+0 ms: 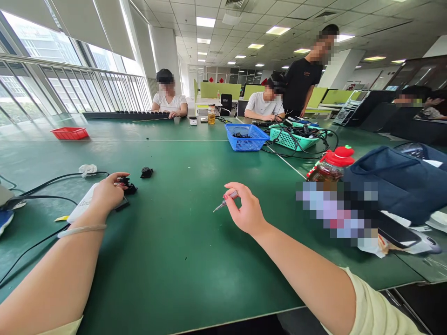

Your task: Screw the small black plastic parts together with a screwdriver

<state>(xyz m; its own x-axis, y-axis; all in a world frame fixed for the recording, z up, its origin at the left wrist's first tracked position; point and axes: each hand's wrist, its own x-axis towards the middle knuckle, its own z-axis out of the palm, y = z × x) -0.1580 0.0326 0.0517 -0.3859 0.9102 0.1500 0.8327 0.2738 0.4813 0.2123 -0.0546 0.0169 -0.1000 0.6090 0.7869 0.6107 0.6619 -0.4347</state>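
Observation:
My left hand (108, 191) rests on the green table (181, 242), its fingers pinched on a small black part (126, 184). A second small black part (146, 172) lies a little further away, apart from the hand. My right hand (244, 210) hovers over the table's middle, fingers closed round a thin screwdriver (223, 202) whose tip points down and left. A clear bangle sits on my left wrist. A white card or paper (82, 204) lies under the left hand.
Black cables (45, 181) run at the left. A blue basket (246, 136), a green basket with cables (291, 137), a red tray (70, 133), a red-lidded bottle (331, 165) and a dark blue bag (394, 181) stand around. Several people sit or stand at the far side.

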